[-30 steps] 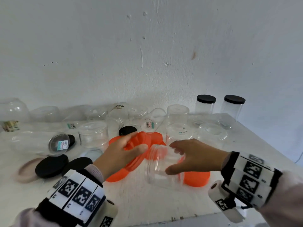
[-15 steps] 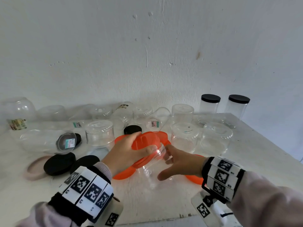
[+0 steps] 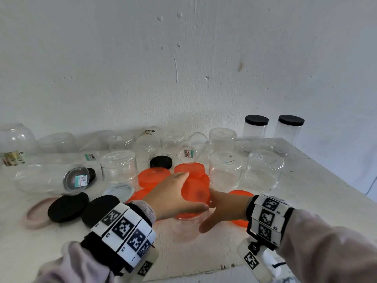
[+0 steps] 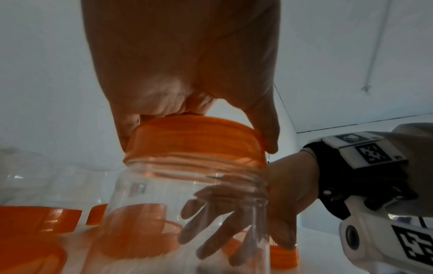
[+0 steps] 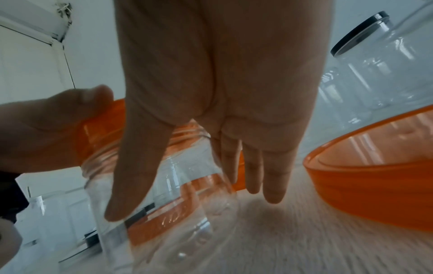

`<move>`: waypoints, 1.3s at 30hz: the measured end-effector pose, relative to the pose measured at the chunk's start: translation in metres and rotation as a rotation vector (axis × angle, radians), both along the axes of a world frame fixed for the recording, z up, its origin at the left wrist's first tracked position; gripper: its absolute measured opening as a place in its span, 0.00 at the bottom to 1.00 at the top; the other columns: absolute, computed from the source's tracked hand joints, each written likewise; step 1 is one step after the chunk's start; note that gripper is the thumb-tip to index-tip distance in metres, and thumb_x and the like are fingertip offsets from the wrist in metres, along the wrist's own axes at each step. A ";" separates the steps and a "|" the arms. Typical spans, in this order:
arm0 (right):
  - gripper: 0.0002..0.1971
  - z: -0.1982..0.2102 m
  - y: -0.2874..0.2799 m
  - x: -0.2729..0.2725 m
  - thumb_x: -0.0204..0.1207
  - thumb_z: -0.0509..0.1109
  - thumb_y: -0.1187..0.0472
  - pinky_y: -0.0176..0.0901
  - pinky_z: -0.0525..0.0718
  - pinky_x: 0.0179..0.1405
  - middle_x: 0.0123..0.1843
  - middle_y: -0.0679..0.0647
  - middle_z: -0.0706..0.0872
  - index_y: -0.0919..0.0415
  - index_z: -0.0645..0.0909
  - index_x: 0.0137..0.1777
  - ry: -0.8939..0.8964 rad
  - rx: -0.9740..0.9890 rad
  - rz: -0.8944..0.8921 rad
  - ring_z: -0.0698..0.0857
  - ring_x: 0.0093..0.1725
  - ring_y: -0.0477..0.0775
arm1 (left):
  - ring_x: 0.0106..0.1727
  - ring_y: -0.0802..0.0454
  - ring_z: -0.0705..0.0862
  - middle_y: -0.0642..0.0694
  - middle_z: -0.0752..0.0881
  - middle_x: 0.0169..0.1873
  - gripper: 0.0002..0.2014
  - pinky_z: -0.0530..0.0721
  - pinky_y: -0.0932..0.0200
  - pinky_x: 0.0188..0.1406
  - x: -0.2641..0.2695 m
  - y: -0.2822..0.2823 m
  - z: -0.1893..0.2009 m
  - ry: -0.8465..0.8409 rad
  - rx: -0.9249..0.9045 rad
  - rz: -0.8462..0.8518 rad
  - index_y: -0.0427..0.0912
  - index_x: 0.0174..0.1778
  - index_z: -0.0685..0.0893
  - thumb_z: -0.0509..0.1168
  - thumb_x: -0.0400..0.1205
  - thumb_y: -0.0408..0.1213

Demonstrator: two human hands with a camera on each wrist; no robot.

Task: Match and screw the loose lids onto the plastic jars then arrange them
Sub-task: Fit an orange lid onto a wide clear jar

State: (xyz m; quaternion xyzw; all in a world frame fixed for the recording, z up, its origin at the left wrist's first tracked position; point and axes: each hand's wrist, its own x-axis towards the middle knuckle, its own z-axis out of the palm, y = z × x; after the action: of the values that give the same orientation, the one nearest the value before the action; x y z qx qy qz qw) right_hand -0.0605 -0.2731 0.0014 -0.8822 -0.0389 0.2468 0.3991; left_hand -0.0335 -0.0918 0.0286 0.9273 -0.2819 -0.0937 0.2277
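Note:
A clear plastic jar (image 3: 187,229) stands upright near the table's front, with an orange lid (image 3: 202,198) sitting on its mouth. My left hand (image 3: 193,192) grips this lid from above, thumb on the near rim and fingers on the far rim. In the left wrist view the orange lid (image 4: 194,146) covers the threaded neck of the jar (image 4: 182,200). My right hand (image 3: 210,211) holds the jar's body from the right, thumb in front and fingers behind. The right wrist view shows my right hand (image 5: 192,204) wrapped round the jar (image 5: 178,231).
More orange lids (image 3: 153,177) lie behind the jar, and one (image 3: 240,207) under my right wrist. Black lids (image 3: 68,207) lie at the left. Upturned clear jars (image 3: 224,170) crowd the back. Two black-lidded jars (image 3: 256,127) stand at the back right, by the wall.
The jar went from tilted to upright. The orange lid, held beside its mouth before, now sits on top. Both hands came down and nearer to me.

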 end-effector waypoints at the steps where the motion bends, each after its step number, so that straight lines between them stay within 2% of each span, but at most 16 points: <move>1: 0.49 0.000 0.000 0.000 0.63 0.84 0.57 0.50 0.65 0.77 0.76 0.40 0.72 0.43 0.58 0.80 -0.001 -0.009 -0.003 0.68 0.77 0.47 | 0.83 0.57 0.53 0.52 0.52 0.84 0.53 0.52 0.63 0.77 0.000 -0.002 0.000 -0.008 0.023 -0.011 0.48 0.84 0.51 0.70 0.69 0.66; 6: 0.52 -0.003 -0.003 0.003 0.61 0.84 0.52 0.54 0.66 0.78 0.77 0.42 0.71 0.44 0.55 0.81 -0.022 -0.057 -0.006 0.67 0.77 0.49 | 0.83 0.57 0.50 0.54 0.49 0.84 0.55 0.51 0.60 0.78 0.001 -0.002 -0.004 -0.023 0.078 -0.029 0.48 0.84 0.48 0.68 0.68 0.69; 10: 0.58 0.002 -0.007 0.006 0.57 0.86 0.48 0.56 0.65 0.78 0.79 0.45 0.69 0.44 0.51 0.82 -0.016 -0.102 -0.009 0.66 0.79 0.49 | 0.83 0.58 0.51 0.55 0.48 0.84 0.60 0.53 0.61 0.78 0.004 0.004 -0.009 0.032 -0.013 -0.012 0.50 0.84 0.43 0.71 0.65 0.69; 12: 0.59 0.015 -0.010 0.008 0.57 0.86 0.49 0.53 0.63 0.79 0.80 0.44 0.66 0.41 0.49 0.81 -0.030 -0.097 0.012 0.64 0.79 0.47 | 0.80 0.60 0.57 0.55 0.52 0.83 0.63 0.59 0.65 0.74 0.008 0.014 -0.013 0.104 -0.119 0.018 0.52 0.84 0.41 0.74 0.62 0.66; 14: 0.60 0.030 -0.011 0.010 0.58 0.86 0.50 0.46 0.62 0.76 0.82 0.42 0.60 0.41 0.46 0.82 -0.067 -0.096 0.048 0.61 0.79 0.46 | 0.73 0.64 0.62 0.57 0.56 0.81 0.67 0.64 0.71 0.66 0.010 0.026 -0.020 0.193 -0.198 0.021 0.54 0.83 0.39 0.77 0.57 0.66; 15: 0.60 0.036 -0.010 0.010 0.59 0.85 0.51 0.43 0.62 0.75 0.83 0.41 0.58 0.40 0.46 0.82 -0.091 -0.106 0.072 0.59 0.79 0.45 | 0.71 0.64 0.64 0.58 0.57 0.80 0.70 0.66 0.72 0.65 0.009 0.032 -0.024 0.235 -0.210 0.018 0.55 0.83 0.37 0.77 0.54 0.67; 17: 0.59 0.046 -0.002 0.011 0.60 0.85 0.50 0.43 0.61 0.75 0.83 0.40 0.55 0.39 0.45 0.82 -0.143 -0.177 0.134 0.58 0.80 0.45 | 0.75 0.59 0.65 0.55 0.57 0.80 0.73 0.67 0.63 0.74 0.009 0.040 -0.034 0.314 -0.215 0.021 0.57 0.81 0.32 0.79 0.52 0.65; 19: 0.58 0.052 0.010 0.011 0.61 0.84 0.47 0.43 0.62 0.75 0.83 0.40 0.53 0.39 0.45 0.82 -0.187 -0.297 0.206 0.58 0.80 0.46 | 0.78 0.55 0.66 0.53 0.60 0.80 0.72 0.65 0.54 0.79 0.010 0.043 -0.044 0.386 -0.253 0.030 0.59 0.80 0.29 0.82 0.57 0.57; 20: 0.58 0.054 0.017 0.012 0.62 0.83 0.46 0.45 0.63 0.76 0.83 0.40 0.53 0.39 0.44 0.82 -0.204 -0.357 0.242 0.59 0.80 0.48 | 0.77 0.55 0.67 0.53 0.62 0.79 0.70 0.65 0.54 0.79 0.011 0.044 -0.048 0.405 -0.279 0.039 0.59 0.80 0.30 0.83 0.59 0.52; 22: 0.57 0.059 0.030 0.015 0.62 0.82 0.44 0.53 0.64 0.77 0.82 0.41 0.53 0.40 0.45 0.82 -0.222 -0.465 0.307 0.58 0.80 0.50 | 0.74 0.58 0.70 0.57 0.67 0.74 0.67 0.69 0.61 0.74 0.013 0.044 -0.054 0.413 -0.330 0.051 0.57 0.81 0.36 0.84 0.61 0.46; 24: 0.55 0.064 0.039 0.017 0.63 0.82 0.44 0.58 0.65 0.77 0.82 0.43 0.54 0.40 0.47 0.83 -0.219 -0.551 0.357 0.58 0.81 0.52 | 0.68 0.66 0.73 0.66 0.71 0.66 0.61 0.71 0.72 0.65 0.015 0.043 -0.058 0.407 -0.361 0.034 0.59 0.81 0.45 0.84 0.62 0.44; 26: 0.54 0.068 0.044 0.021 0.63 0.81 0.44 0.61 0.67 0.75 0.82 0.44 0.55 0.39 0.48 0.82 -0.205 -0.623 0.400 0.58 0.80 0.54 | 0.64 0.72 0.73 0.70 0.72 0.62 0.56 0.71 0.78 0.59 0.016 0.043 -0.060 0.395 -0.374 0.015 0.64 0.76 0.51 0.84 0.62 0.43; 28: 0.54 0.070 0.048 0.023 0.63 0.81 0.43 0.62 0.69 0.73 0.80 0.45 0.57 0.39 0.49 0.82 -0.196 -0.681 0.428 0.60 0.79 0.55 | 0.64 0.71 0.74 0.69 0.73 0.62 0.54 0.73 0.75 0.61 0.017 0.043 -0.060 0.387 -0.385 0.014 0.65 0.74 0.52 0.84 0.62 0.43; 31: 0.54 0.072 0.051 0.024 0.60 0.81 0.39 0.62 0.72 0.71 0.79 0.44 0.58 0.36 0.49 0.81 -0.192 -0.734 0.423 0.62 0.78 0.56 | 0.69 0.62 0.75 0.63 0.75 0.65 0.57 0.74 0.62 0.70 0.018 0.043 -0.061 0.365 -0.396 0.020 0.55 0.80 0.55 0.84 0.61 0.42; 35: 0.56 0.069 0.052 0.027 0.56 0.75 0.28 0.62 0.72 0.69 0.80 0.46 0.57 0.39 0.49 0.81 -0.188 -0.794 0.391 0.64 0.78 0.57 | 0.70 0.58 0.75 0.58 0.77 0.67 0.58 0.73 0.54 0.74 0.017 0.043 -0.062 0.343 -0.406 0.029 0.50 0.81 0.56 0.85 0.59 0.43; 39: 0.62 0.061 0.054 0.026 0.50 0.67 0.18 0.63 0.73 0.68 0.83 0.50 0.54 0.43 0.48 0.82 -0.175 -0.837 0.303 0.66 0.77 0.61 | 0.70 0.59 0.75 0.59 0.77 0.68 0.58 0.73 0.55 0.73 0.017 0.043 -0.062 0.355 -0.418 0.021 0.51 0.80 0.57 0.85 0.57 0.47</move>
State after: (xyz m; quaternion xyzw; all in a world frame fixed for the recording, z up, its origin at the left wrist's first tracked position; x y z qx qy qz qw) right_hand -0.0340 -0.2187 0.0623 -0.9695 -0.0981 0.2214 -0.0373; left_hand -0.0169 -0.0491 -0.0336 0.8321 -0.2411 -0.1923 0.4610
